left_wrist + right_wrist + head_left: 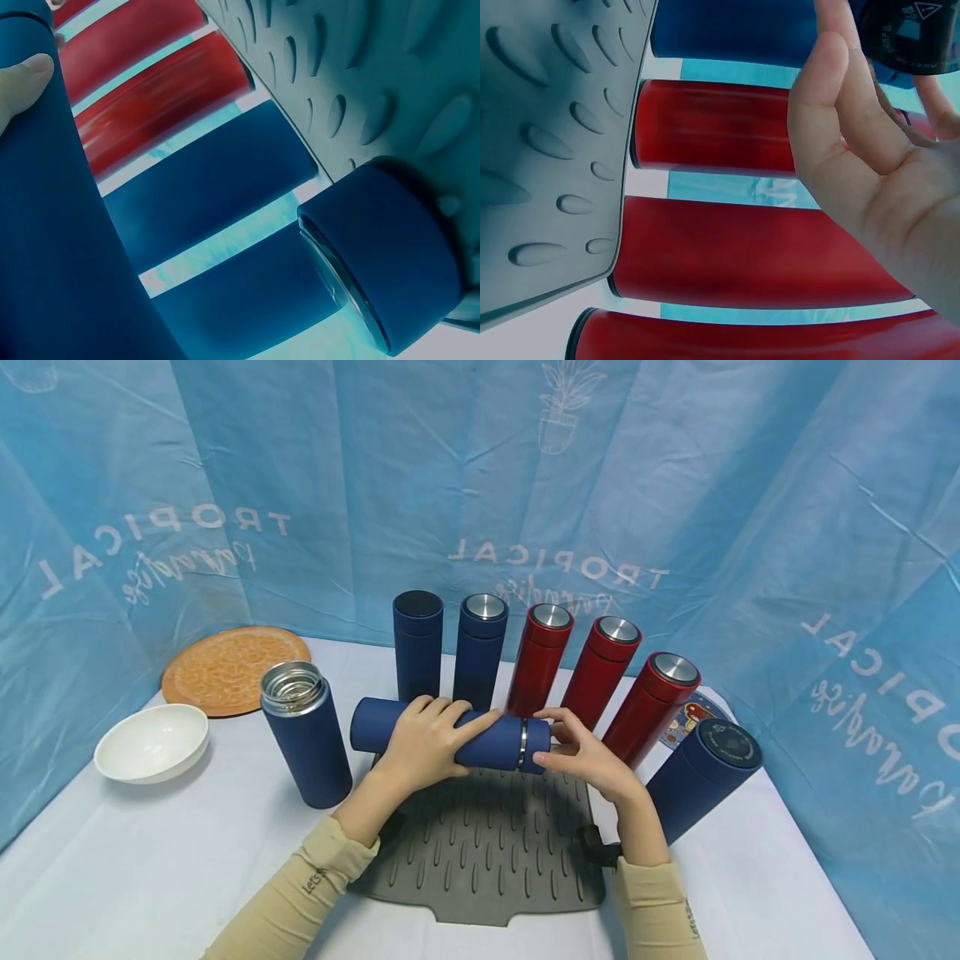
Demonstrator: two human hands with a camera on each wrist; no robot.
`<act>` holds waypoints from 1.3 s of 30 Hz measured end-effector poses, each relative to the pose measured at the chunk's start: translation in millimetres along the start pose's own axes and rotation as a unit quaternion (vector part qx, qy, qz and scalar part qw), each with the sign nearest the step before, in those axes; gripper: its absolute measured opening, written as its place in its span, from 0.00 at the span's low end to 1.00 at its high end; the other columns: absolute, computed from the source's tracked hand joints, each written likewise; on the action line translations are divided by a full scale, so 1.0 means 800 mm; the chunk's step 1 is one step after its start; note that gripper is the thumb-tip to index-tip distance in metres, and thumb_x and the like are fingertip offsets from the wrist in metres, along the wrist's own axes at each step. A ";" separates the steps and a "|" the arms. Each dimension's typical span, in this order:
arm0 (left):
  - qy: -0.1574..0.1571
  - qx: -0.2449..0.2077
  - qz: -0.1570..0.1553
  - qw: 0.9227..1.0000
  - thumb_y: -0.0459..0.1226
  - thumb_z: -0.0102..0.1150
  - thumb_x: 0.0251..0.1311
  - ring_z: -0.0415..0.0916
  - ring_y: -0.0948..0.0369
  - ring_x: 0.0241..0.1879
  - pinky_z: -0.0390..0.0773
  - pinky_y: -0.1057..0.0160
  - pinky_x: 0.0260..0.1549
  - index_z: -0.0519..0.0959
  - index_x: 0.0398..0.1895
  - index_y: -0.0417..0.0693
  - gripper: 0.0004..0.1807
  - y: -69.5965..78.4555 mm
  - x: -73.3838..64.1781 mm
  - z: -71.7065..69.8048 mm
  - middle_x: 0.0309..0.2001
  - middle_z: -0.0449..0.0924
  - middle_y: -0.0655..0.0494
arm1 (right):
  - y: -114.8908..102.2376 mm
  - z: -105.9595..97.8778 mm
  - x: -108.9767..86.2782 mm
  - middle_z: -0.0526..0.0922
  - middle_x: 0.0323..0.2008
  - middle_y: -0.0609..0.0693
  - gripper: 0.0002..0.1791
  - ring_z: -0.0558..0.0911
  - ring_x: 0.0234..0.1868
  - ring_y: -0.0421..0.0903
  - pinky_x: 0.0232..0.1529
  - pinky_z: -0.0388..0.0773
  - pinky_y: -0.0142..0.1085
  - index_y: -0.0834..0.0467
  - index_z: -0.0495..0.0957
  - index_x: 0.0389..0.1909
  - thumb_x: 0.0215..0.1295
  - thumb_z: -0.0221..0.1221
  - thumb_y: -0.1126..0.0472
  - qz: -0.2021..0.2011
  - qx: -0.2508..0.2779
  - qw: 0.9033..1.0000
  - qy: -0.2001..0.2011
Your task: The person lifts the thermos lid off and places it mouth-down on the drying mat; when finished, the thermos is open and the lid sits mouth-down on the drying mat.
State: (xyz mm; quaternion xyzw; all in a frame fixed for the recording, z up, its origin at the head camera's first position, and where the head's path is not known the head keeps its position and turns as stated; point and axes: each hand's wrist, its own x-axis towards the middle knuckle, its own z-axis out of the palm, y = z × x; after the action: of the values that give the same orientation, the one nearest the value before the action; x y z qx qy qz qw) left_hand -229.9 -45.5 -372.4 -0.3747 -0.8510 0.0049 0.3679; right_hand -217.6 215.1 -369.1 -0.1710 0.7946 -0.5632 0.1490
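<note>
A dark blue thermos [483, 739] lies level in the air over the grey mat. My left hand [423, 739] grips its body, fingers over the top and thumb underneath. Its cap [536, 745], set off by a shiny metal ring, points right. My right hand [588, 756] pinches that cap, forefinger above and thumb [829, 71] below. The right wrist view shows a black printed disc [907, 37] on the cap's end. In the left wrist view a separate blue cap [390, 255] lies on the mat; the head view hides it.
An uncapped blue thermos [318, 752] stands left, near a white bowl [153, 747] and a round orange mat [225, 664]. Behind stand two blue thermoses [480, 652] and three red ones [600, 668]. Another blue thermos [697, 777] stands right. The grey studded mat [480, 860] lies in front.
</note>
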 end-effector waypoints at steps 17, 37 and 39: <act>0.000 -0.001 0.003 1.000 0.62 0.74 0.24 0.78 0.53 0.39 0.75 0.56 0.41 0.73 0.59 0.64 0.48 0.000 0.001 0.002 0.43 0.80 0.52 | 0.005 -0.001 0.002 0.71 0.46 0.61 0.25 0.80 0.36 0.50 0.39 0.79 0.42 0.60 0.61 0.59 0.65 0.50 0.51 0.045 0.027 0.998 0.030; -0.001 0.000 0.001 1.000 0.62 0.73 0.25 0.78 0.53 0.39 0.75 0.56 0.41 0.72 0.60 0.64 0.48 -0.001 -0.002 0.001 0.43 0.80 0.52 | 0.000 0.002 0.003 0.74 0.50 0.62 0.35 0.83 0.38 0.52 0.41 0.79 0.46 0.57 0.51 0.67 0.68 0.36 0.37 0.080 0.033 0.996 -0.004; 0.001 0.000 0.002 1.000 0.62 0.73 0.25 0.78 0.53 0.39 0.75 0.56 0.41 0.72 0.59 0.64 0.48 -0.001 -0.002 0.001 0.43 0.80 0.52 | 0.001 0.004 0.005 0.79 0.44 0.61 0.36 0.84 0.35 0.51 0.40 0.79 0.47 0.60 0.52 0.66 0.69 0.35 0.37 0.091 0.030 0.995 -0.001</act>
State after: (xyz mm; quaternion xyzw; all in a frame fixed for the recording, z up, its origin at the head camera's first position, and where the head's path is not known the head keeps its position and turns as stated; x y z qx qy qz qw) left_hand -230.3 -46.5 -374.0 -0.3767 -0.8497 0.0052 0.3689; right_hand -219.7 211.2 -370.9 -0.0938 0.7892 -0.5708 0.2060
